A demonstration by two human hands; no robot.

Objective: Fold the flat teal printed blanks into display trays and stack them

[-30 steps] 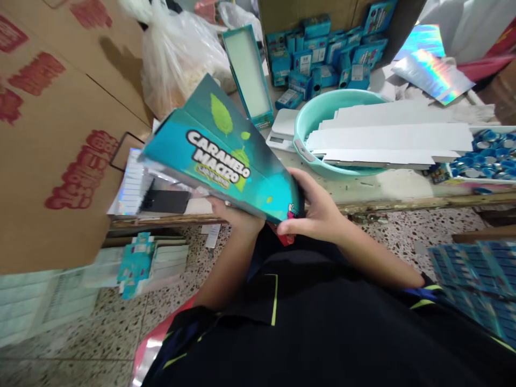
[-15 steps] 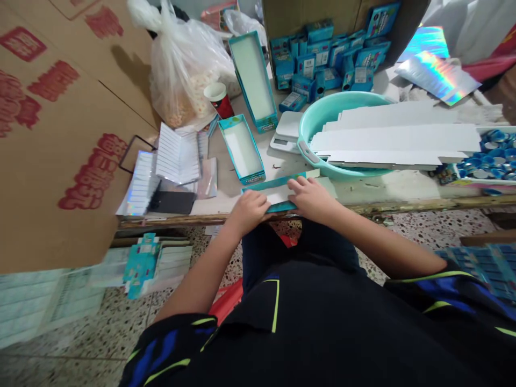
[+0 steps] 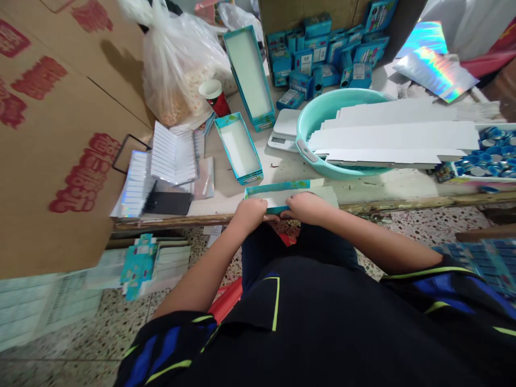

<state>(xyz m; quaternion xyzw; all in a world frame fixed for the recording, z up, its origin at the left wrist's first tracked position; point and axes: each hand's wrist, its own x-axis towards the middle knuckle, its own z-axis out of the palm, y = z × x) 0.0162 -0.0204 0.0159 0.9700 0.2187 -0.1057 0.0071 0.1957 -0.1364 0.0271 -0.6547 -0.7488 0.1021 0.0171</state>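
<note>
At the table's front edge lies a long teal cardboard box (image 3: 278, 189) with a white inside, its right end flap spread out. My left hand (image 3: 250, 213) is closed on the near wall toward the left end, thumb along the rim. Farther right, my right hand (image 3: 305, 208) pinches the same near wall, fingers curled. Parts of the near wall and right end are hidden by my hands. Just behind stands a folded teal box tray (image 3: 241, 150), and beyond it a longer teal box tray (image 3: 252, 75), both open at the top.
A turquoise basin (image 3: 342, 169) holds flat white card blanks (image 3: 395, 137), next to a white scale (image 3: 284, 129). To the left are a black phone (image 3: 169, 203), printed sheets (image 3: 173, 153), a paper cup (image 3: 215, 97) and a big cardboard carton (image 3: 80, 107). Small blue boxes (image 3: 318, 48) fill a carton behind.
My right hand has come down from the box's far wall and right end to its near wall. The far wall now stands more upright. My left hand has shifted slightly.
</note>
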